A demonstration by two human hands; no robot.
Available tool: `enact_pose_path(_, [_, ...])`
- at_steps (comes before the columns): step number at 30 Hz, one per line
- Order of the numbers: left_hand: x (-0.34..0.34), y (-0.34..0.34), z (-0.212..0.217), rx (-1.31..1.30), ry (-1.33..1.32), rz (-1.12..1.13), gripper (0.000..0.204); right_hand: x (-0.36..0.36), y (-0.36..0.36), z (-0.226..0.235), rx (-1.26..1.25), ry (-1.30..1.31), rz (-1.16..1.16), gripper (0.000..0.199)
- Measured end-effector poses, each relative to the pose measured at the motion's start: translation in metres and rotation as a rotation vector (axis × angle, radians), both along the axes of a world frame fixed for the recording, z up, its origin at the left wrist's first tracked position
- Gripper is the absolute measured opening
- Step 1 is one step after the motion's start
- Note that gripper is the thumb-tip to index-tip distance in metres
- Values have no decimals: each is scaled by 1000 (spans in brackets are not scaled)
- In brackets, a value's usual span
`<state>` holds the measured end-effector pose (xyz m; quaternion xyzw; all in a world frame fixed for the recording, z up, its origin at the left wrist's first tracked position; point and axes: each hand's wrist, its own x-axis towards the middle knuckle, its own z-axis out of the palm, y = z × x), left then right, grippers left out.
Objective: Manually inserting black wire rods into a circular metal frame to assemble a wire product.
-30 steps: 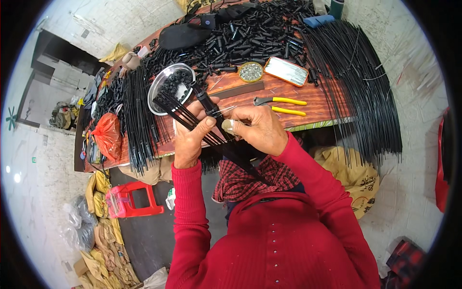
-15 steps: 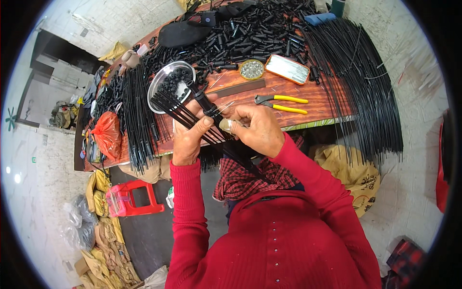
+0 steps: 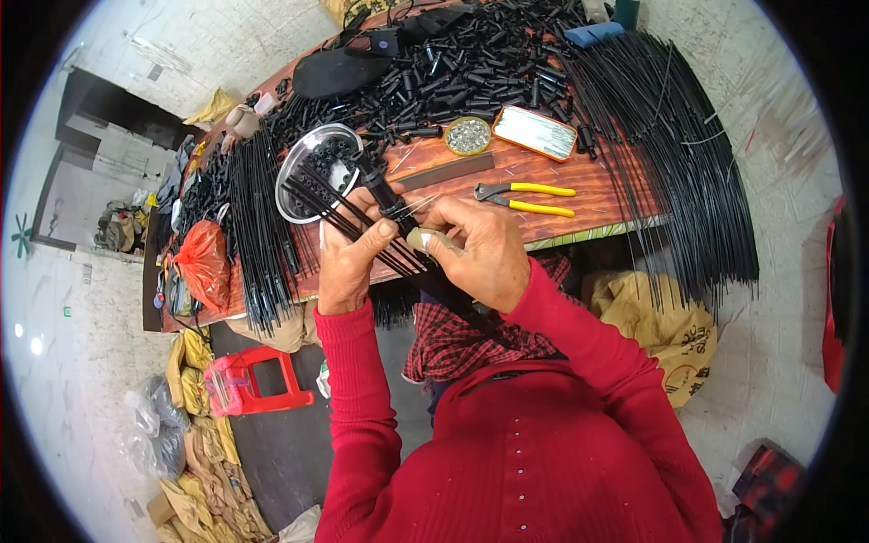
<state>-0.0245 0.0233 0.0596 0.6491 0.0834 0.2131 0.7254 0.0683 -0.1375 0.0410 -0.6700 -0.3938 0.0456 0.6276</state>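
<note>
My left hand point(image 3: 348, 262) is wrapped around a black ribbed plastic sleeve point(image 3: 385, 192) and a bundle of thin black ribs point(image 3: 339, 213), which look like umbrella parts. The ribs fan out to the upper left and run down past my hands toward my lap. At the sleeve's collar, my right hand point(image 3: 484, 249) pinches with thumb and index finger, and the thumb has a pale cover point(image 3: 420, 240) on it. Fine pale wire ends point(image 3: 422, 201) stick out near the collar beside my right fingers. The exact pinch point is hidden.
Yellow-handled pincers point(image 3: 534, 197) lie on the wooden table point(image 3: 606, 195). Behind them are a tin of small metal pieces point(image 3: 468, 136), a tray of pale wires point(image 3: 536, 132) and heaped black sleeves point(image 3: 471, 81). A metal bowl point(image 3: 288, 195) and rib bundles point(image 3: 258, 235) stand left; more ribs point(image 3: 688, 163) hang right.
Both hands keep their grip at the collar, and my right fingers have shifted only slightly. The whole view has moved a little.
</note>
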Motion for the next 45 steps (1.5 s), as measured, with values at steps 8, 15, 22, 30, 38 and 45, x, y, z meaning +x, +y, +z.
enact_pose_path(8, [-5,4,-6,25,40,74,51,18,10,-28,-53,422,319,15])
enact_pose_path(15, [-8,8,-5,17,32,50,55,20,10,-18,-18,554,359,19])
enact_pose_path(22, [4,5,-13,-141,-57,32,52,17,16,-22,-36,387,244,15])
enact_pose_path(30, [0,-18,-2,-164,-76,115,45,5,11,-10,-10,268,88,14])
enact_pose_path(38, [-7,-17,10,14,82,235,45,8,13,-18,-37,489,227,16])
enact_pose_path(45, [-7,-23,19,133,84,238,44,9,12,-24,13,625,327,19])
